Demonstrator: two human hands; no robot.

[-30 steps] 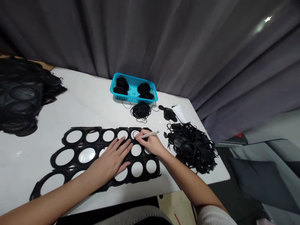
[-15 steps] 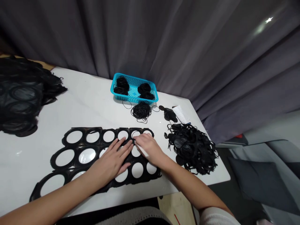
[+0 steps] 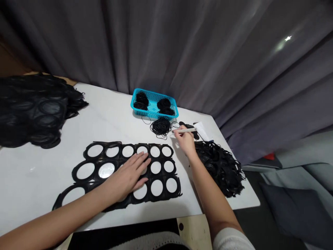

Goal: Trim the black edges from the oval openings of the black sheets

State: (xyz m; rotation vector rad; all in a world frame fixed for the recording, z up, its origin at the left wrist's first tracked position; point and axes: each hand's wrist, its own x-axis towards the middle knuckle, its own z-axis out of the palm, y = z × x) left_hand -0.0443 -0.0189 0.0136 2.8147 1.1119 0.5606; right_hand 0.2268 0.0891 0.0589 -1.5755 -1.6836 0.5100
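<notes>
My left hand lies flat with its fingers stretched out on a black rubber sheet. Rows of round holes run across this sheet, and the white table shows through them. My right hand is closed around a slim white pen-like tool, just right of a loose heap of thin black rings. Whether the tool's tip touches any ring is too small to tell. Behind my right hand lie some black discs, partly hidden by the hand and the tool.
A blue basket with bundles of black rings stands at the table's back. Black rubber scraps are heaped on the right, near a white paper. On the left lies a stack of black sheets. A grey curtain hangs behind the table.
My right hand has lifted off the holed sheet and moved away and to the right, beside the ring heap, still holding the tool. My left hand has stayed flat on the sheet.
</notes>
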